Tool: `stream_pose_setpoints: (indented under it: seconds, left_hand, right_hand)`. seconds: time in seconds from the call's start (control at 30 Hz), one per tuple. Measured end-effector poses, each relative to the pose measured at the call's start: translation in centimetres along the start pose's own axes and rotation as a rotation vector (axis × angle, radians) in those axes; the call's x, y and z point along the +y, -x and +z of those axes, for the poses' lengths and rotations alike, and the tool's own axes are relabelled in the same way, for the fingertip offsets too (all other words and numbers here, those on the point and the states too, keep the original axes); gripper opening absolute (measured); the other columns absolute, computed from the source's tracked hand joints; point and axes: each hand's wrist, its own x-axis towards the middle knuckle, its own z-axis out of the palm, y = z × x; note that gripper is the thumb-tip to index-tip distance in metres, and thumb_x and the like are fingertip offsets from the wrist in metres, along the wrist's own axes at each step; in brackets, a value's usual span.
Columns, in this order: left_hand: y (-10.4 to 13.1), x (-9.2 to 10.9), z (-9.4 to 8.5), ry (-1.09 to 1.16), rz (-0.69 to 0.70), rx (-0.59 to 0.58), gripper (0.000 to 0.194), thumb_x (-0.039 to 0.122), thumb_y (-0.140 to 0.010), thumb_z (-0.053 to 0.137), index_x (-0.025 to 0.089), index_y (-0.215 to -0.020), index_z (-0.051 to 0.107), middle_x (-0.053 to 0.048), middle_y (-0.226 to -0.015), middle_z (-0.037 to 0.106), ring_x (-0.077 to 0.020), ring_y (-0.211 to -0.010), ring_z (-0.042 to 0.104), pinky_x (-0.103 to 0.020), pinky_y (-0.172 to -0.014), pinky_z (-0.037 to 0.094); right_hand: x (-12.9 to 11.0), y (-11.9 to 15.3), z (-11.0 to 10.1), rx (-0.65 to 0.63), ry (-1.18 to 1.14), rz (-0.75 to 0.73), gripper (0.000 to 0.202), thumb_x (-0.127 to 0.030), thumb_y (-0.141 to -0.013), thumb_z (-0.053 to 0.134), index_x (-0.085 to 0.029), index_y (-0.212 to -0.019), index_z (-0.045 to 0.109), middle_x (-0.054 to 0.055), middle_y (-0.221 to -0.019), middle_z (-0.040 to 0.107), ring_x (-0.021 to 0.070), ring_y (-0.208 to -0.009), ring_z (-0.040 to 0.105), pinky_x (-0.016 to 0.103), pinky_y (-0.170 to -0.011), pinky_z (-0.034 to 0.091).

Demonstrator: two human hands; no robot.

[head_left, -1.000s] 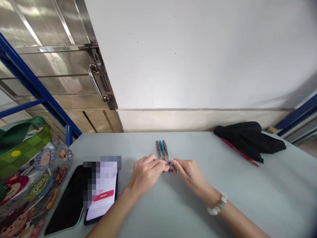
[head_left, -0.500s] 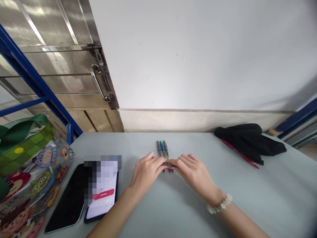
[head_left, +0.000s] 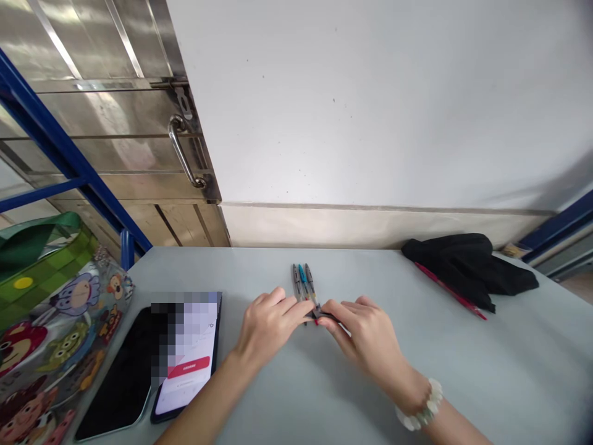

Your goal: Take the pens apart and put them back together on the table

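Observation:
Three slim pens lie side by side on the grey table (head_left: 296, 389), pointing away from me: a grey pen (head_left: 297, 275), a teal pen (head_left: 302, 274) and another grey pen (head_left: 309, 274). Over their near ends runs a thin dark strip (head_left: 327, 314), its exact kind unclear. My left hand (head_left: 269, 321) pinches its left end between thumb and fingers. The right end is gripped by my right hand (head_left: 365, 327), its thumb beneath and forefinger on top. The strip seems to cross itself between my hands. Fingers partly cover the pens' near ends.
Left of my hands lie a dark tablet-like device (head_left: 120, 377) and a phone (head_left: 185, 389) with a lit screen. A clear cartoon-print bag (head_left: 69, 334) stands at the left edge. Black cloth (head_left: 467, 266) lies at the far right over a red object (head_left: 449, 290). A wall (head_left: 370, 123) rises behind the table.
My right hand has turned and shifted slightly right, its thumb now showing under the strip. My left hand has moved slightly left. The strip's crossing shows more plainly.

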Motion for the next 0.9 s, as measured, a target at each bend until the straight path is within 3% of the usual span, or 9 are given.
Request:
stream_pose_setpoints:
  seconds: [0.1, 0.2, 0.4, 0.53, 0.63, 0.7, 0.8, 0.9]
  left_hand:
    - [0.1, 0.0, 0.3, 0.053, -0.003, -0.066, 0.019, 0.037, -0.089, 0.050, 0.025, -0.087, 0.064, 0.003, -0.055, 0.055, -0.0150, -0.062, 0.044, -0.028, -0.057, 0.028]
    - [0.1, 0.4, 0.5, 0.179, -0.058, -0.150, 0.014, 0.035, -0.089, 0.052, 0.027, -0.091, 0.063, 0.003, -0.069, 0.062, -0.0162, -0.072, 0.048, -0.029, -0.064, 0.031]
    - [-0.2, 1.0, 0.6, 0.522, -0.413, -0.127, 0.017, 0.019, -0.090, 0.041, 0.024, -0.097, 0.056, 0.000, -0.091, 0.066, -0.0177, -0.089, 0.054, -0.032, -0.079, 0.037]
    - [-0.4, 1.3, 0.6, 0.947, -0.737, -0.041, 0.014, 0.031, -0.095, 0.033, 0.022, -0.093, 0.044, -0.005, -0.097, 0.068, -0.0178, -0.099, 0.058, -0.034, -0.087, 0.042]
    - [-0.5, 1.8, 0.5, 1.079, -0.895, -0.024, 0.018, 0.038, -0.095, 0.033, 0.023, -0.093, 0.041, -0.007, -0.108, 0.067, -0.0177, -0.110, 0.055, -0.033, -0.090, 0.042]
    - [-0.4, 2.0, 0.5, 1.122, -0.955, -0.017, 0.021, 0.042, -0.094, 0.034, 0.022, -0.096, 0.041, -0.008, -0.115, 0.064, -0.0182, -0.114, 0.054, -0.033, -0.089, 0.043]
    - [-0.4, 2.3, 0.7, 1.214, -1.014, 0.036, 0.024, 0.046, -0.091, 0.040, 0.021, -0.093, 0.042, -0.010, -0.114, 0.065, -0.0197, -0.111, 0.057, -0.032, -0.085, 0.047]
    - [-0.5, 2.5, 0.9, 1.270, -0.983, 0.099, 0.023, 0.043, -0.088, 0.048, 0.020, -0.087, 0.045, -0.010, -0.106, 0.067, -0.0209, -0.104, 0.060, -0.033, -0.082, 0.049]
  right_hand:
    - [0.0, -0.2, -0.1, -0.158, -0.162, 0.200, 0.038, -0.045, -0.093, 0.033, -0.021, -0.078, 0.058, -0.002, -0.056, 0.056, 0.0133, -0.049, 0.046, 0.028, -0.057, 0.027]
    - [0.6, -0.6, -0.6, -0.250, -0.528, 0.382, 0.048, -0.051, -0.093, 0.026, -0.021, -0.074, 0.059, -0.001, -0.054, 0.051, 0.0144, -0.053, 0.047, 0.027, -0.057, 0.032]
    - [2.7, -1.2, -0.5, 0.127, -1.200, 0.602, 0.034, -0.050, -0.089, 0.038, -0.020, -0.089, 0.054, -0.004, -0.055, 0.048, 0.0141, -0.057, 0.049, 0.029, -0.064, 0.040]
    - [2.7, -1.1, 0.7, 0.143, -1.362, 0.727, 0.028, -0.046, -0.081, 0.054, -0.022, -0.094, 0.049, 0.001, -0.068, 0.065, 0.0173, -0.068, 0.061, 0.035, -0.074, 0.044]
    - [1.5, -0.7, 1.5, 0.022, -1.394, 0.696, 0.032, -0.045, -0.083, 0.055, -0.023, -0.104, 0.047, 0.008, -0.100, 0.068, 0.0205, -0.091, 0.063, 0.041, -0.088, 0.041]
    - [0.6, -0.5, 1.8, -0.089, -1.442, 0.610, 0.032, -0.044, -0.085, 0.054, -0.023, -0.107, 0.046, 0.009, -0.106, 0.067, 0.0200, -0.093, 0.063, 0.043, -0.091, 0.040]
    - [-0.2, -0.5, 2.1, -0.158, -1.489, 0.504, 0.027, -0.039, -0.083, 0.059, -0.022, -0.100, 0.048, 0.007, -0.096, 0.068, 0.0179, -0.087, 0.063, 0.041, -0.090, 0.041]
    - [0.0, -0.6, 2.3, -0.059, -1.535, 0.550, 0.021, -0.038, -0.081, 0.062, -0.021, -0.089, 0.051, 0.002, -0.081, 0.066, 0.0146, -0.077, 0.060, 0.034, -0.082, 0.043]
